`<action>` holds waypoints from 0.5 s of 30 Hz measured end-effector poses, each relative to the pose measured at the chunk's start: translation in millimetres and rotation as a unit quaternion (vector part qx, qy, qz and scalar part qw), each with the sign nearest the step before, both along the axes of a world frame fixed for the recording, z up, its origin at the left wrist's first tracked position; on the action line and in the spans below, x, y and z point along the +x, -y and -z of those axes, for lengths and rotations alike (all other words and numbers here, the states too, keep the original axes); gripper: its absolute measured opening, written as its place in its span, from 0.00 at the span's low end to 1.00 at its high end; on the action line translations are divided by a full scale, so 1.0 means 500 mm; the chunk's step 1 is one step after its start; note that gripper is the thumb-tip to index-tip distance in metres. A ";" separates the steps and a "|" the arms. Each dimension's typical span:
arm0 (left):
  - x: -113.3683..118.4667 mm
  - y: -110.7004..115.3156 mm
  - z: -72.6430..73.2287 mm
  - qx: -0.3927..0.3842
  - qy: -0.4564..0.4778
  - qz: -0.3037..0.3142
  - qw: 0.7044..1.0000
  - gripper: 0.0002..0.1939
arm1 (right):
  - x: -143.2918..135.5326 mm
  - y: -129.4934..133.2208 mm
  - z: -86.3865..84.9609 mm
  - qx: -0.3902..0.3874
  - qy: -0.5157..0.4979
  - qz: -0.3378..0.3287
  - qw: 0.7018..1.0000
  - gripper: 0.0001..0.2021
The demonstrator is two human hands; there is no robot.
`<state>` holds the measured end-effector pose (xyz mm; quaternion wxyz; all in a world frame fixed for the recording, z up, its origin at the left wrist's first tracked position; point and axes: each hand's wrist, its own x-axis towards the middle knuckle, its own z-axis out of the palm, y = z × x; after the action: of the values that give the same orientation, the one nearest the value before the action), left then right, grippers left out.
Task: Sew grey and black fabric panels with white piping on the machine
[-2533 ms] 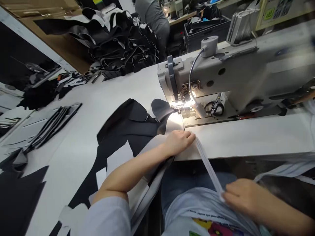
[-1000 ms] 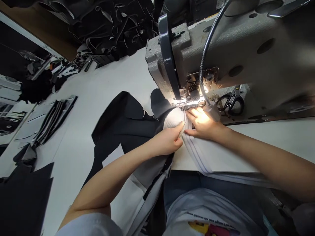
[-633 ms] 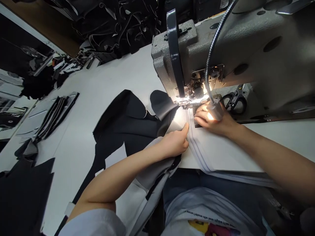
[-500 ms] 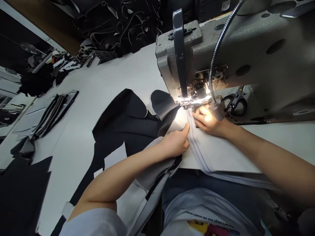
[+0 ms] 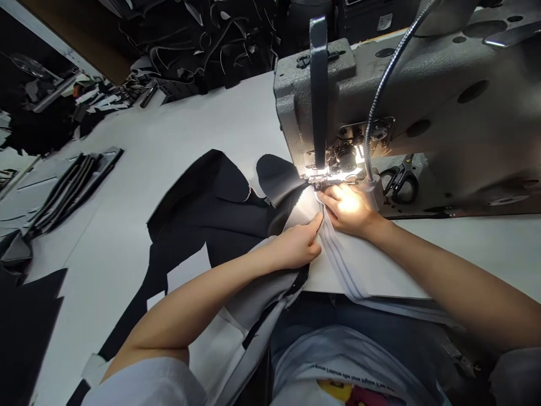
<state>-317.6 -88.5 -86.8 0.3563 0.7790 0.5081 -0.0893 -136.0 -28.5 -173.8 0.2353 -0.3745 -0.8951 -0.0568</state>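
A long white tape with bluish-grey lines (image 5: 343, 265) runs up from the table's front edge to the lit presser foot of a grey sewing machine (image 5: 296, 101). My right hand (image 5: 349, 211) lies close beside the foot, its fingers closed on the upper end of the tape. Just left of the tape, my left hand (image 5: 298, 245) is closed on the edge of a dark fabric piece (image 5: 236, 214), with the thumb and index finger pointing at the seam. The fabric's light grey mesh backing (image 5: 298, 211) shows near the needle. Fingertips of both hands are partly hidden.
Black-handled scissors (image 5: 403, 180) lie under the machine arm. A flexible metal lamp neck (image 5: 372, 96) curves down close to my right hand. Stacked grey panels (image 5: 63, 192) lie on the left of the white table (image 5: 127, 135). Dark pieces (image 5: 203, 45) are heaped at the back.
My right hand has shifted slightly left, nearer the presser foot, and now covers the upper part of the tape. My left hand has barely moved. The whole view has shifted slightly.
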 end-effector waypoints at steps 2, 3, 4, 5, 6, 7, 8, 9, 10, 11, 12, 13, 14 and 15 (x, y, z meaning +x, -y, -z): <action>0.011 0.002 -0.004 0.009 -0.033 0.007 0.999 0.38 | -0.001 0.006 0.002 -0.006 -0.011 0.005 1.000 0.17; 0.017 0.004 -0.005 0.019 -0.054 0.011 0.998 0.38 | -0.001 0.009 0.003 -0.009 -0.017 0.012 1.000 0.18; 0.022 0.005 -0.006 0.034 -0.078 0.016 0.996 0.37 | -0.001 0.012 0.005 -0.012 -0.023 0.024 0.999 0.18; 0.027 0.007 -0.007 0.053 -0.103 0.020 0.993 0.37 | -0.001 0.014 0.007 -0.014 -0.029 0.040 0.999 0.17; 0.031 0.009 -0.007 0.071 -0.127 0.025 0.989 0.36 | -0.001 0.016 0.008 -0.016 -0.032 0.055 0.998 0.17; 0.035 0.010 -0.006 0.087 -0.147 0.030 0.985 0.36 | -0.001 0.018 0.008 -0.018 -0.033 0.065 0.997 0.15; 0.037 0.010 -0.005 0.100 -0.163 0.034 0.981 0.36 | -0.001 0.020 0.008 -0.020 -0.035 0.071 0.997 0.14; 0.039 0.009 -0.004 0.108 -0.173 0.038 0.978 0.36 | -0.001 0.021 0.007 -0.023 -0.037 0.072 0.996 0.13; 0.041 0.008 -0.002 0.115 -0.177 0.043 0.976 0.36 | -0.002 0.022 0.006 -0.026 -0.039 0.069 0.997 0.13; 0.041 0.007 0.000 0.123 -0.179 0.047 0.975 0.36 | -0.002 0.023 0.005 -0.029 -0.041 0.062 0.997 0.13; 0.041 0.005 0.002 0.132 -0.180 0.050 0.973 0.35 | -0.002 0.024 0.004 -0.031 -0.043 0.052 0.997 0.13; 0.041 0.003 0.003 0.142 -0.182 0.053 0.972 0.35 | -0.001 0.024 0.003 -0.032 -0.044 0.040 0.998 0.14; 0.040 0.003 0.004 0.151 -0.185 0.056 0.969 0.34 | 0.000 0.024 0.003 -0.033 -0.042 0.026 0.998 0.14; 0.039 0.002 0.004 0.159 -0.188 0.060 0.967 0.33 | 0.001 0.024 0.002 -0.034 -0.039 0.012 0.999 0.15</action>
<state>-298.2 -89.6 -88.9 0.1198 0.8244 0.5255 -0.1731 -135.3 -40.5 -175.0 0.2566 -0.3951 -0.8819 -0.0146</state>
